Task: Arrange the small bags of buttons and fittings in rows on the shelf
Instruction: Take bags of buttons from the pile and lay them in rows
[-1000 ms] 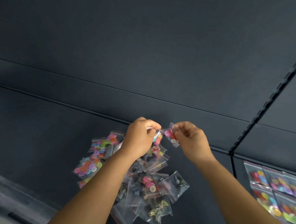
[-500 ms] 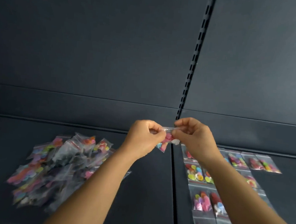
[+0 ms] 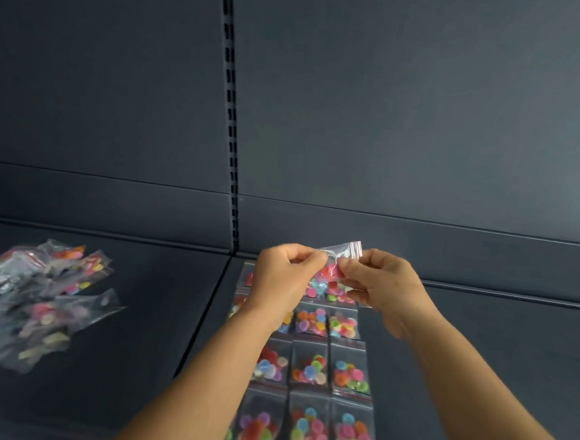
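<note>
The bag (image 3: 336,269) hangs in the air above the rows (image 3: 309,369), pinched at its upper part by the left hand (image 3: 282,281) and right hand (image 3: 385,288), each grip closed on the film; it looks light, limp and slick, buttons loose inside; best held by the stiffer zip edge; the pile (image 3: 32,305) of crinkled clear bags lies well to the left on the matte dark shelf (image 3: 479,336).

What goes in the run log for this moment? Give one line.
left hand: pinches bag | right hand: pinches bag | rows: below | pile: left
</note>
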